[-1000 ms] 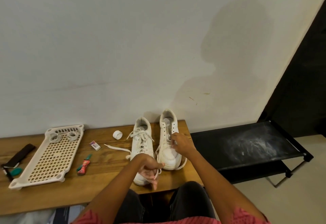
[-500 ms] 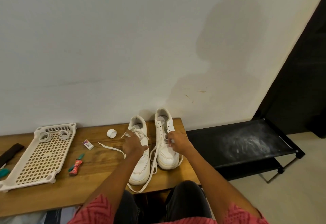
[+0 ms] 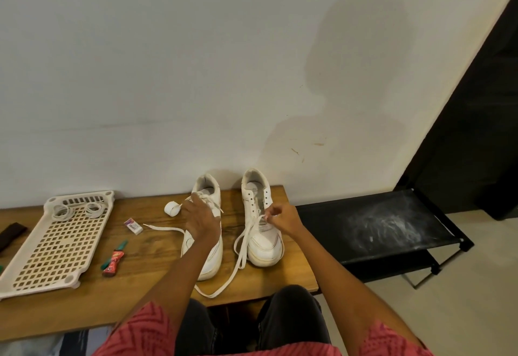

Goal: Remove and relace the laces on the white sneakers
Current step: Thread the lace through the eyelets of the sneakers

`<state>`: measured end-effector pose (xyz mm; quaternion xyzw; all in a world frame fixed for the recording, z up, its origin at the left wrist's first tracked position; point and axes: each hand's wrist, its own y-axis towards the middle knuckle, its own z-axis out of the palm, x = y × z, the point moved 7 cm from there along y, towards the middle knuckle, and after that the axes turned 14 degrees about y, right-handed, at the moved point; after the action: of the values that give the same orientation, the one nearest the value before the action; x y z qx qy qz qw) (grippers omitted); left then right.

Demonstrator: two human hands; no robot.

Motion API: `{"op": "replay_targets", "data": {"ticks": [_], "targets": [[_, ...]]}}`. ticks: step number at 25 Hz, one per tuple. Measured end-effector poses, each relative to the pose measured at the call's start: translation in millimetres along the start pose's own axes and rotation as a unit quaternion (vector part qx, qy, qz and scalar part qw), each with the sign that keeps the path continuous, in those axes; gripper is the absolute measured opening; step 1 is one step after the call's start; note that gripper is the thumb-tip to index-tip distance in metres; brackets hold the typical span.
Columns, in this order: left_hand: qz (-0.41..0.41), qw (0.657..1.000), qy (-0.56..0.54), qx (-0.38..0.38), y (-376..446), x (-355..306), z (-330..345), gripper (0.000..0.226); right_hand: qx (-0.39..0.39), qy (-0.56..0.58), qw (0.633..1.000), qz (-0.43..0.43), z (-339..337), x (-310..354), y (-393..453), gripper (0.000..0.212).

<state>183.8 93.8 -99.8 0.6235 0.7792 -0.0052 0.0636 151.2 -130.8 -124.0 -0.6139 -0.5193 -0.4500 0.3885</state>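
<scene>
head view: a person sits at a wooden bench [image 3: 157, 266] set against a pale wall, both arms reaching forward.
sneakers: two white sneakers stand side by side on the bench, heels toward the wall; left sneaker [image 3: 206, 246], right sneaker [image 3: 262, 232].
left hand [image 3: 200, 219]: lies over the left sneaker's tongue area, fingers curled at its lace [image 3: 165, 228]; whether the grip actually pinches the lace cannot be told.
right hand [image 3: 281, 217]: grip pinched on the right sneaker's lace [image 3: 241, 254] above the eyelets.
right lace: loose, trailing down the shoe's side to the bench's near edge.
left lace: one end lies flat on the bench, toward the left.
other items: perforated white tray [image 3: 56, 246] at left holding coiled cords; small white roll [image 3: 171, 208]; small packet [image 3: 133, 226]; red tube [image 3: 113, 260].
right of bench: black rack [image 3: 386, 226].
</scene>
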Motion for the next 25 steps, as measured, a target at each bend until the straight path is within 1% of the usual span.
{"op": "replay_targets", "data": {"ticks": [1,2,3,4,5,6,7,9,11,13,15,17,18,20,21,23,25], "targets": [[0.02,0.999,0.002,-0.028,-6.8,-8.0,-7.7,0.069,-0.025,0.051,0.998,0.013,-4.1,5.1,-3.1,0.009],[0.055,0.998,0.006,-0.028,-13.2,-19.8,-9.8,0.058,-0.047,0.101,0.993,0.026,-8.9,9.3,-5.8,0.009],[0.092,0.995,-0.024,0.0,-18.2,-31.3,-4.9,0.05,-0.062,0.147,0.986,0.039,-12.4,15.4,-9.0,0.01],[0.127,0.988,-0.072,0.041,-22.9,-42.5,4.5,0.045,-0.068,0.192,0.978,0.049,-15.1,22.3,-12.2,0.01],[0.15,0.975,-0.124,0.107,-29.9,-53.3,16.3,0.045,-0.069,0.236,0.968,0.054,-19.5,31.6,-15.0,0.011],[0.162,0.958,-0.162,0.17,-37.4,-62.0,28.7,0.046,-0.071,0.276,0.957,0.056,-25.6,41.2,-16.9,0.012],[0.165,0.949,-0.181,0.201,-43.0,-66.6,35.7,0.046,-0.073,0.306,0.948,0.05,-33.4,52.3,-18.3,0.014],[0.145,0.943,-0.22,0.202,-46.4,-67.6,37.1,0.04,-0.077,0.325,0.942,0.027,-50.7,72.6,-18.0,0.012],[0.14,0.93,-0.271,0.204,-45.6,-67.5,30.1,0.04,-0.089,0.302,0.949,0.017,-62.8,83.7,-18.2,0.009],[0.159,0.913,-0.305,0.221,-42.4,-66.6,20.7,0.042,-0.108,0.297,0.948,0.022,-65.3,88.3,-17.9,0.015],[0.149,0.906,-0.321,0.233,-37.2,-57.6,10.3,0.034,-0.102,0.322,0.941,0.03,-58.8,97.6,-18.8,0.017],[0.122,0.911,-0.315,0.236,-28.4,-43.4,7.2,0.02,-0.074,0.346,0.935,0.028,-50.4,112.9,-18.9,0.013],[0.112,0.916,-0.306,0.234,-24.7,-36.2,5.9,0.017,-0.061,0.35,0.934,0.02,-49.2,123.3,-19.5,0.011],[0.112,0.927,-0.279,0.223,-18.2,-25.7,2.8,0.019,-0.047,0.365,0.93,-0.004,-52.6,144.7,-19.1,0.009],[0.119,0.934,-0.262,0.213,-16.6,-22.7,-0.1,0.02,-0.051,0.377,0.925,-0.015,-57.7,154.3,-17.8,0.009],[0.137,0.944,-0.229,0.195,-16.2,-20.7,-4.8,0.019,-0.083,0.381,0.92,-0.034,-73.1,170.1,-17.4,0.01],[0.17,0.952,-0.178,0.182,-19.0,-24.0,-2.0,0.019,-0.123,0.321,0.938,-0.045,-86.0,171.9,-16.4,0.013]]}}
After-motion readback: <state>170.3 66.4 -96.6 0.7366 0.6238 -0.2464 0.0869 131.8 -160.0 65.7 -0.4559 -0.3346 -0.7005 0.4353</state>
